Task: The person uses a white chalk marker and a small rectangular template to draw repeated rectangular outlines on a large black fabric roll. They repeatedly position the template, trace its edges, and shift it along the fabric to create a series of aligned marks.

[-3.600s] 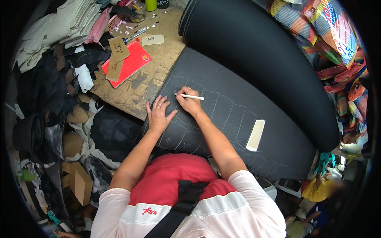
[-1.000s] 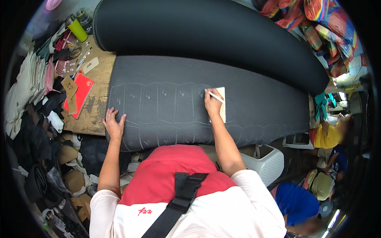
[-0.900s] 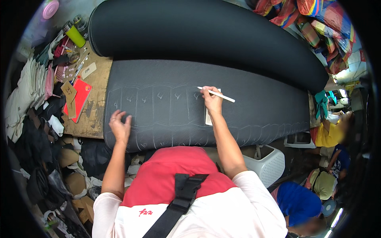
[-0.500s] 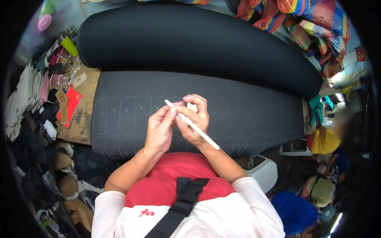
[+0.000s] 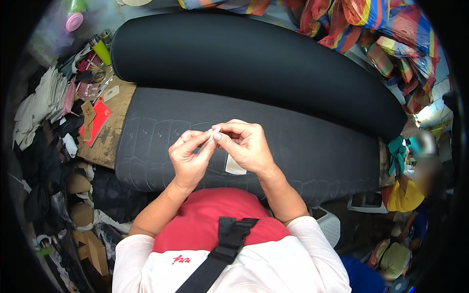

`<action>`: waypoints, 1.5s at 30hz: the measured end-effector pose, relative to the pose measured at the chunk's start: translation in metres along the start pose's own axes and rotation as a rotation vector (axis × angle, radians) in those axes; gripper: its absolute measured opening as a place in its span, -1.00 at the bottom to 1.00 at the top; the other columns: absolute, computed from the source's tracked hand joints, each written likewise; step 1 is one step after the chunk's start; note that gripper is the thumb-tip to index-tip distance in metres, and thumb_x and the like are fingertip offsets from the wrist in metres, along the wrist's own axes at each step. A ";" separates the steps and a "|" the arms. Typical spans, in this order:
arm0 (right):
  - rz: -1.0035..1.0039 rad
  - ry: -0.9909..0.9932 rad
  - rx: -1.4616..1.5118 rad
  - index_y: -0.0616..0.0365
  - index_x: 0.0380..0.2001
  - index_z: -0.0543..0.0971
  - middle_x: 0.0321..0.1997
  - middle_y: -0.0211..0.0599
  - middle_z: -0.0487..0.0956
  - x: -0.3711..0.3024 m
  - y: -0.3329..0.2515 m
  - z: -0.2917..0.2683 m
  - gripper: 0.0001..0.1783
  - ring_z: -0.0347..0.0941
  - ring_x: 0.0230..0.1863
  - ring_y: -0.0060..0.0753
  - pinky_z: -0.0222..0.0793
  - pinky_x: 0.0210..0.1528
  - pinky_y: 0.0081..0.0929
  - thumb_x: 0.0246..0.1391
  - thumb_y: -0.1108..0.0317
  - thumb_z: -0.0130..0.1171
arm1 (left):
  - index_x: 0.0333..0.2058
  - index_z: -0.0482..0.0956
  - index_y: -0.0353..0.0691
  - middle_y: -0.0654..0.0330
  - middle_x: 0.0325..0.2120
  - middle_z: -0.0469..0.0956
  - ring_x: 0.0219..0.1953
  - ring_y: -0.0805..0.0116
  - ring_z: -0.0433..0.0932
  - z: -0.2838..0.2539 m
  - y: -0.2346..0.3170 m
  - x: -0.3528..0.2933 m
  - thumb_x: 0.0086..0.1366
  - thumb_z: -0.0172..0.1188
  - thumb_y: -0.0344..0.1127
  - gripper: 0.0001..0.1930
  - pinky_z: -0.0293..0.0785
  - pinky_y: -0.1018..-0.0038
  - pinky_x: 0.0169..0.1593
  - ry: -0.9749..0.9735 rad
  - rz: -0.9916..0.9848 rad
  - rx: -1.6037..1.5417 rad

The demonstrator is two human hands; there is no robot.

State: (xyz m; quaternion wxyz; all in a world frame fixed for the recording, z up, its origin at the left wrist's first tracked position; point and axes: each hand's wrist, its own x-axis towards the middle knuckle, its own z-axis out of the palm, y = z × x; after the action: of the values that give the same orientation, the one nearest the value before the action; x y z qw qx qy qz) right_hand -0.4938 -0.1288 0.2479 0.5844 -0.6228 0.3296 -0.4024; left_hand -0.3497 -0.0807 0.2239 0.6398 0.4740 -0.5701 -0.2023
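Above the dark grey fabric (image 5: 312, 146), my left hand (image 5: 189, 158) and my right hand (image 5: 250, 149) meet fingertip to fingertip. Both are closed in a pinch on a white pencil-like stick (image 5: 215, 131). Only a short bit of it shows between the fingers; the rest is hidden. Under my right hand, a pale card template (image 5: 236, 166) lies on the fabric. Chalk outlines of repeated shapes run in rows across the cloth, with small scribbled marks inside some.
A thick black fabric roll (image 5: 254, 58) lies along the back. On the wooden tabletop (image 5: 100, 154) at left are a red notebook (image 5: 99, 119) and brown card pieces. A green bottle (image 5: 100, 51) stands behind. Stacked cloth (image 5: 44, 105) sits far left; a white stool (image 5: 328, 227) stands at right.
The stick has turned from pointing toward my right forearm to mostly hidden between my fingers. My right hand has opened away from its length, and the card beneath shows more.
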 end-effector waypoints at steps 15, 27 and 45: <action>-0.193 0.232 -0.103 0.29 -0.64 0.46 -0.66 -0.34 0.42 -0.005 0.018 0.030 -0.90 0.25 -0.67 -0.69 0.16 -0.65 -0.67 -0.13 0.55 0.13 | -0.23 0.59 -0.38 0.22 -0.36 0.56 -0.34 0.54 0.51 -0.001 -0.001 -0.010 0.24 0.17 -0.47 -0.85 0.46 0.60 -0.26 -0.023 -0.378 -0.368; -0.312 0.307 -0.014 0.29 -0.43 0.52 -0.48 -0.38 0.51 -0.019 0.041 0.043 -0.93 0.44 -0.51 -0.66 0.39 -0.47 -0.70 -0.06 0.61 0.13 | -0.17 0.54 -0.33 0.22 -0.37 0.55 -0.32 0.49 0.51 0.001 -0.017 -0.020 0.33 0.06 -0.31 -0.78 0.46 0.54 -0.17 0.065 -0.811 -0.917; -0.338 0.192 -0.226 0.34 -0.35 0.54 -0.48 -0.20 0.52 -0.017 0.034 0.016 -0.78 0.50 -0.53 -0.42 0.40 -0.50 -0.56 -0.19 0.62 0.18 | -0.32 0.59 -0.50 0.00 -0.48 0.60 -0.48 0.38 0.61 -0.015 -0.022 0.007 0.18 0.15 -0.53 -0.86 0.59 0.54 -0.39 -0.066 -0.616 -0.451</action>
State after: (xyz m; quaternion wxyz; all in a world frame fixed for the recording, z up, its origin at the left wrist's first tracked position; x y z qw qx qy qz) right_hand -0.4855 -0.1102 0.2123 0.4012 -0.6895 0.3177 -0.5126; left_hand -0.3279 -0.0912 0.2110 0.6186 0.4638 -0.3625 -0.5204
